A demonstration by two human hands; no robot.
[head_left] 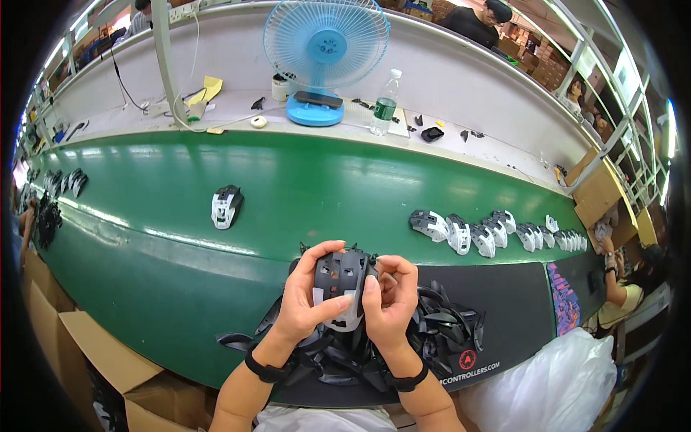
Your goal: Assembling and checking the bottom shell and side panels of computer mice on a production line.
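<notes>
Over the pile of parts I hold a black and white computer mouse shell (338,272) with cut-out slots. My left hand (296,306) is closed round its left side, the thumb lying across the white lower part. My right hand (391,306) is closed at the right edge, thumb and bent fingers pinching there; whether a small part sits between them is hidden. Below both hands lies a heap of curved black plastic pieces (443,320) on a black mat (504,288). Farther off, a single mouse shell (227,207) rests on the green belt (309,173).
Several mouse shells (461,234) stand in a row at the right. A blue fan (317,111) and a water bottle (385,104) stand on the far ledge. Cardboard boxes (108,345) flank the lower left, a white plastic bag (547,378) the lower right. A co-worker's arm (612,273) reaches in at right.
</notes>
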